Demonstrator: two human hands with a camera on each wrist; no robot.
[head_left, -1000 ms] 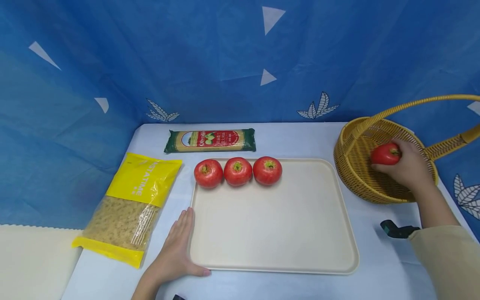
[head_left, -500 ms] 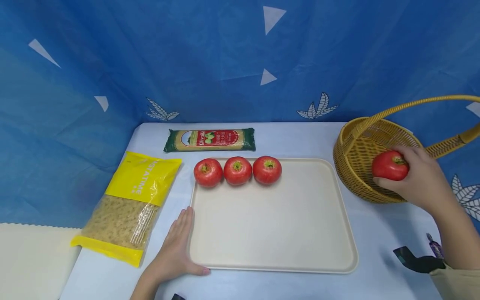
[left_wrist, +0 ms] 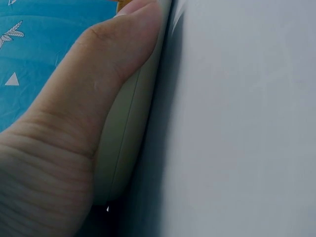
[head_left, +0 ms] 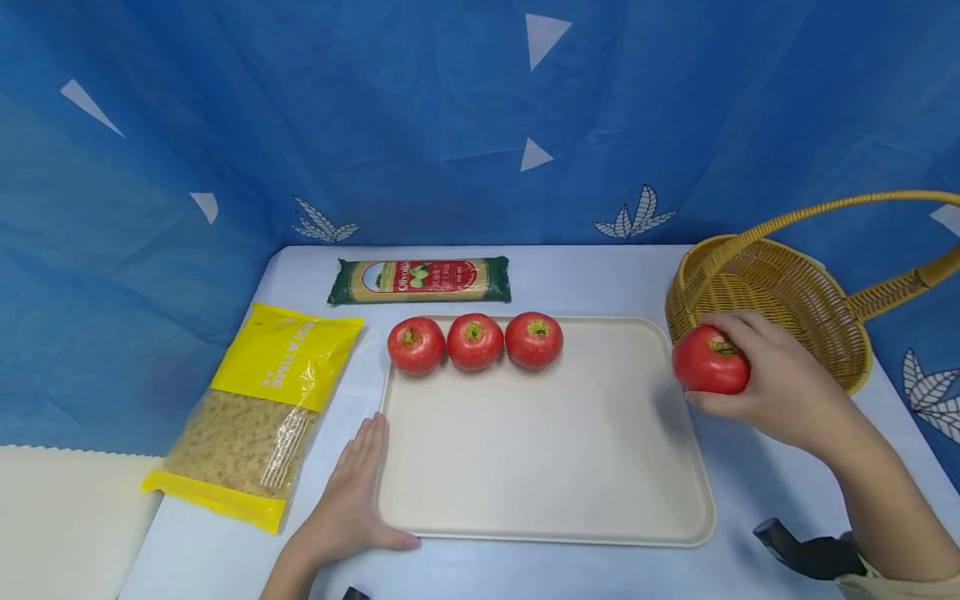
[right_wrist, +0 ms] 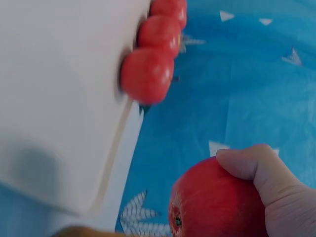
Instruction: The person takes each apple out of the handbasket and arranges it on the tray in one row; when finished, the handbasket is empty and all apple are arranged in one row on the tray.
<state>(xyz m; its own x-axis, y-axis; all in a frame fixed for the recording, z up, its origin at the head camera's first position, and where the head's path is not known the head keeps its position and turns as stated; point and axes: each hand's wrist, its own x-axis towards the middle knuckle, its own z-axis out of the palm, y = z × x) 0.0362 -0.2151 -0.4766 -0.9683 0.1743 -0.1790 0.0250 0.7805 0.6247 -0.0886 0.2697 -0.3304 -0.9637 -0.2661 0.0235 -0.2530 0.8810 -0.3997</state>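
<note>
My right hand (head_left: 780,392) grips a red apple (head_left: 711,360), thumb and fingers round its sides. It holds the fruit above the right edge of the cream tray (head_left: 540,467), in front of the wicker basket (head_left: 817,317). In the right wrist view the thumb lies over the held apple (right_wrist: 212,202). Three more apples (head_left: 475,342) stand in a row along the tray's far left edge. My left hand (head_left: 348,500) lies with straight fingers against the tray's left side, thumb at its front left corner. The left wrist view shows that thumb (left_wrist: 113,54) along the tray's rim.
A yellow bag of pasta (head_left: 258,417) lies left of the tray. Behind the apples is a green and red spaghetti pack (head_left: 420,280). The basket's tall handle (head_left: 847,200) arches up at the right. A blue cloth (head_left: 420,108) hangs behind the table.
My right hand has lifted the apple out of the basket and carried it left to the tray's right edge. The left hand has stayed in place.
</note>
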